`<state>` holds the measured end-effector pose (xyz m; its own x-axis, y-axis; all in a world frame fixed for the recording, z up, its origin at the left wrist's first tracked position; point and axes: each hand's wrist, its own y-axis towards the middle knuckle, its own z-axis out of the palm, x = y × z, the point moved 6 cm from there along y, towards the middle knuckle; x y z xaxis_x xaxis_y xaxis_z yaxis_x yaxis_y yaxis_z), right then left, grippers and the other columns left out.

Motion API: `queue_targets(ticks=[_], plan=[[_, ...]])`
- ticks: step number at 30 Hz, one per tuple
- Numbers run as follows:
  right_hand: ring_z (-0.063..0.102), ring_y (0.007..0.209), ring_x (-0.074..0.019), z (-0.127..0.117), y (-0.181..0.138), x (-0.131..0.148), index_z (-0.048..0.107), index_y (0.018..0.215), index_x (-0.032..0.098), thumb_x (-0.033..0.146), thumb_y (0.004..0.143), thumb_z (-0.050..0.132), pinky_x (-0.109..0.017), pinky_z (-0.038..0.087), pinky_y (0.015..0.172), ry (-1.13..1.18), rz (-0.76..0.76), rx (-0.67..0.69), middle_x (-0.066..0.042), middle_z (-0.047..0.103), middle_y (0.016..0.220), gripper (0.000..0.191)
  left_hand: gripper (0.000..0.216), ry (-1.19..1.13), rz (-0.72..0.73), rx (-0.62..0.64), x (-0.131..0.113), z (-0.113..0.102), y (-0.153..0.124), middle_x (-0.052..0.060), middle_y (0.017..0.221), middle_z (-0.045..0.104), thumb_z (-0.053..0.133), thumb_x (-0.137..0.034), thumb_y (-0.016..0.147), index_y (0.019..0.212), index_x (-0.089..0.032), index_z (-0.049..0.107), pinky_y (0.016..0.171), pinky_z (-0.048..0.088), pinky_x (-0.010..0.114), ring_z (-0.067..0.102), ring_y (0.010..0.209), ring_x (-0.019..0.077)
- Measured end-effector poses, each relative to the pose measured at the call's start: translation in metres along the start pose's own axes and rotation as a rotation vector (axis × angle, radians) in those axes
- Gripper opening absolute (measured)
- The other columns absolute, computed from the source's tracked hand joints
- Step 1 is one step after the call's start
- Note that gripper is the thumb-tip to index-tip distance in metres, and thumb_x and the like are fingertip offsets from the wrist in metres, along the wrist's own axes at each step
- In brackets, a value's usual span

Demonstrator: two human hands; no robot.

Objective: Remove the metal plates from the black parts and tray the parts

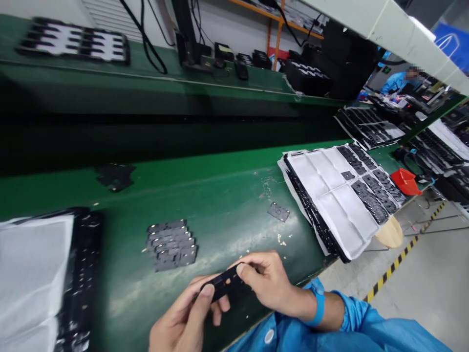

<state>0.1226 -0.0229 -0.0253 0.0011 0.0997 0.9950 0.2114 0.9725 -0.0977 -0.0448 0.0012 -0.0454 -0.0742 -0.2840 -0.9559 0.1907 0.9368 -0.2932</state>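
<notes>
Between my two hands is a thin black plastic part with small holes. My left hand [192, 313] pinches one end of this black plastic part [222, 285], thumb on top. At its other end my right hand [266, 278] grips it with thumb and fingers. Just beyond my hands, several similar dark flat parts [172, 244] lie in an overlapping row on the green bench [227, 195]. A single dark part [279, 211] rests apart from them, nearer the tray on the right.
At right, a stacked tray [311, 171] with white lining holds rows of dark parts. A white-covered black tray [32, 274] stands at left. Dark pieces [115, 177] lie behind. A red bin [405, 182] sits at the far right. Another person [399, 82] is in the background.
</notes>
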Motion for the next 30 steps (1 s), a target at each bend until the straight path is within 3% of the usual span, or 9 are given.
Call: queue_targets(ticks=[3,7,12,18,21,26,28,30], plan=[[0.066,0.067,-0.0163,0.007,-0.001,0.002,0.085,0.091,0.018,0.03,0.096,0.061,-0.025,0.052,0.066,-0.095,-0.056,0.056,-0.003,0.076,0.076,0.028,0.046,0.064,0.034,-0.025,-0.006,-0.013,-0.002,0.002,0.067,0.068,0.073,-0.063,0.085,0.093,-0.018,0.076,0.054,0.052,0.03,0.06,0.053,0.0184],[0.07,0.082,-0.0185,0.012,-0.009,-0.003,0.079,0.113,0.019,0.025,0.095,0.064,-0.029,0.056,0.077,-0.21,-0.116,0.099,-0.007,0.078,0.098,0.025,0.038,0.175,0.03,-0.021,-0.008,-0.04,-0.002,0.001,0.067,0.068,0.069,-0.053,0.09,0.099,-0.016,0.074,0.059,0.051,0.029,0.06,0.054,0.0164],[0.071,0.088,-0.0196,0.007,-0.007,-0.019,0.073,0.119,0.02,0.021,0.099,0.059,-0.032,0.058,0.082,-0.244,-0.147,0.116,-0.01,0.076,0.108,0.024,0.041,0.187,0.012,-0.269,0.001,-0.081,0.004,-0.002,0.066,0.064,0.07,-0.046,0.085,0.11,-0.014,0.065,0.052,0.047,0.025,0.061,0.053,0.0153],[0.072,0.089,-0.0207,0.005,-0.001,-0.016,0.074,0.114,0.02,0.022,0.101,0.058,-0.032,0.058,0.081,-0.263,-0.166,0.165,-0.01,0.077,0.107,0.02,0.03,0.237,0.106,-0.3,-0.002,-0.071,0.036,-0.001,0.075,0.063,0.065,-0.043,0.088,0.101,-0.016,0.064,0.054,0.049,0.026,0.065,0.055,0.0151],[0.073,0.091,-0.0221,0.002,0.0,-0.015,0.074,0.113,0.02,0.022,0.102,0.058,-0.033,0.059,0.081,-0.281,-0.173,0.149,-0.01,0.077,0.107,0.02,0.026,0.294,0.16,-0.352,-0.009,-0.069,0.049,0.002,0.086,0.064,0.068,-0.04,0.086,0.101,-0.018,0.067,0.062,0.052,0.03,0.063,0.056,0.0144],[0.073,0.095,-0.0233,-0.007,-0.001,-0.022,0.075,0.115,0.021,0.023,0.102,0.058,-0.033,0.059,0.081,-0.284,-0.172,0.147,-0.011,0.077,0.107,0.022,0.028,0.64,0.268,-0.486,-0.037,-0.085,0.029,0.007,0.103,0.065,0.064,-0.041,0.09,0.107,-0.02,0.069,0.073,0.055,0.038,0.059,0.058,0.0169],[0.073,0.094,-0.023,-0.011,0.001,-0.024,0.075,0.115,0.021,0.022,0.102,0.058,-0.033,0.059,0.082,-0.285,-0.169,0.143,-0.01,0.077,0.107,0.021,0.032,0.82,0.317,-0.434,-0.055,-0.092,0.025,0.008,0.1,0.067,0.058,-0.046,0.094,0.108,-0.02,0.07,0.07,0.055,0.037,0.063,0.061,0.0202],[0.073,0.092,-0.0219,-0.012,0.003,-0.023,0.075,0.114,0.02,0.02,0.101,0.058,-0.032,0.058,0.083,-0.282,-0.176,0.132,-0.01,0.076,0.105,0.021,0.035,0.935,0.361,-0.336,-0.074,-0.102,0.037,0.008,0.097,0.07,0.058,-0.051,0.094,0.106,-0.02,0.071,0.07,0.056,0.036,0.067,0.064,0.0229]])
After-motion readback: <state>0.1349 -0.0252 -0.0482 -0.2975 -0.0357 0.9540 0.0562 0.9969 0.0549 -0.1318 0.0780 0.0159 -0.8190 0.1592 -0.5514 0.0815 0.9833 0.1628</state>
